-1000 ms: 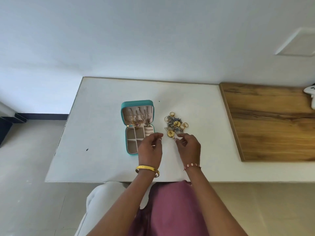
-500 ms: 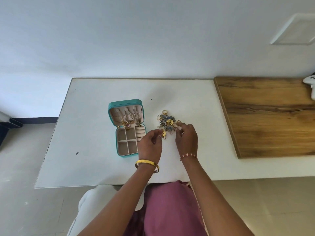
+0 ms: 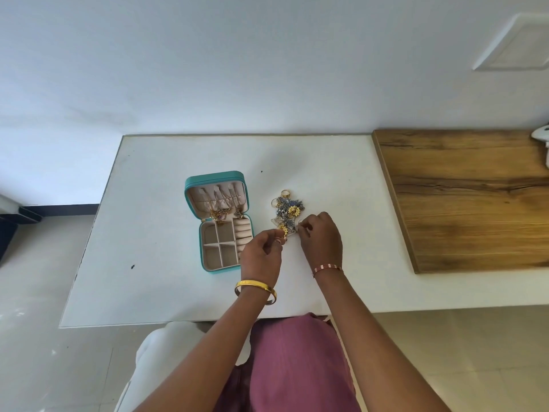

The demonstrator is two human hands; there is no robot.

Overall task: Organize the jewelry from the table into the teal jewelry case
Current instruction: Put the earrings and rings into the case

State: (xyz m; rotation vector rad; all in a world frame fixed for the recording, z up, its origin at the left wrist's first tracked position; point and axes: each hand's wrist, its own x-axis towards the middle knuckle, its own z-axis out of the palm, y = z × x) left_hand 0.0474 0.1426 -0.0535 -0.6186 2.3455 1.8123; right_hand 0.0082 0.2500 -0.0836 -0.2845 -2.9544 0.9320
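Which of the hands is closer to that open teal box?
Left. The left hand hovers beside the teal jewelry case, at its right edge; the right hand is farther right, past the jewelry pile.

The jewelry case lies open on the desk, a little left of the middle, with its lid part behind and its tray part in front. Necklaces hang in the lid; the tray compartments look mostly bare. The jewelry pile lies on the desk just right of the case. In front of the pile are the left hand and the right hand, both touching its near edge. A wooden board lies further right.
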